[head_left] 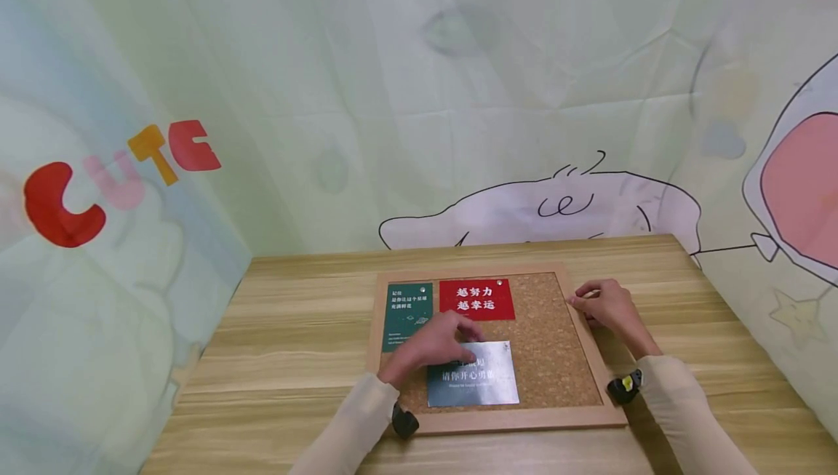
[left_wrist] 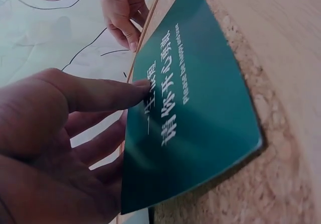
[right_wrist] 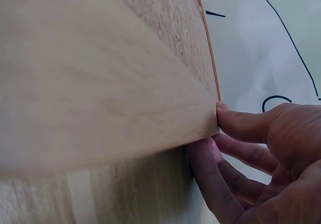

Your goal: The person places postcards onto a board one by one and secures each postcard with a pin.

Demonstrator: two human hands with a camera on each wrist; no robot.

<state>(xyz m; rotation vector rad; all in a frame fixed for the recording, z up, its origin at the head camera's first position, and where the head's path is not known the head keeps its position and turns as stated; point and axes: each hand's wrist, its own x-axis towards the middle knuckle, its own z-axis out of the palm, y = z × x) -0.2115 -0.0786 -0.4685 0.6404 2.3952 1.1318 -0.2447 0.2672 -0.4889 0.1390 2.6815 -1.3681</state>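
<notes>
A wood-framed cork board (head_left: 553, 358) lies on the table. My left hand (head_left: 435, 342) pinches the upper edge of a dark teal card (head_left: 473, 392) with white lettering, thumb on its printed face and fingers behind it. The card (left_wrist: 200, 133) is over the lower middle of the cork, its near edge slightly lifted in the left wrist view. A small pin shows at its upper right corner. At the board's right side, my right hand (head_left: 610, 309) grips the wooden frame (right_wrist: 150, 108), with the thumb at the top edge and fingers against the side.
A green card (head_left: 407, 315) and a red card (head_left: 481, 300) are fixed at the board's top left, each with a pin at its upper right corner. Bare wooden table (head_left: 281, 344) surrounds the board. A printed cloth backdrop (head_left: 314, 133) rises behind the table.
</notes>
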